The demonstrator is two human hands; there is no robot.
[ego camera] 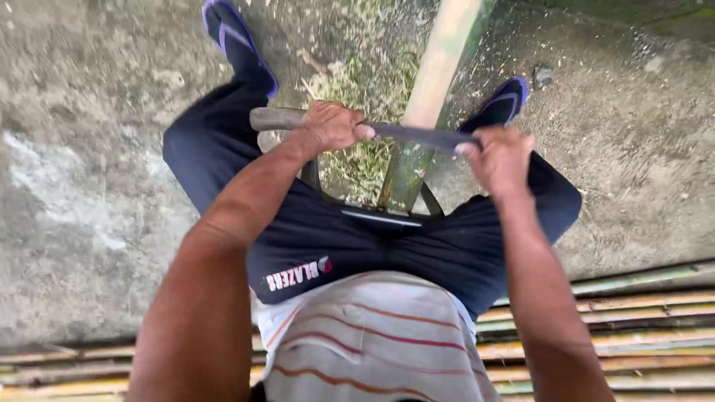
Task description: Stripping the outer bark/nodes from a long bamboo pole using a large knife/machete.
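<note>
Our left hand [330, 125] grips the worn wooden handle of a long dark-bladed knife [417, 135], while our right hand [500, 158] clamps the blade's far end. Between both hands, beneath the blade, lies a pale green bamboo pole [430, 85].

A knife [387, 132] lies crosswise between the left hand [328, 126] and the right hand [500, 158], over a bamboo pole [430, 89] running away between the feet. Shavings [365, 82] lie beyond the left hand; bamboo slats [640, 320] lie behind the right hand.
</note>
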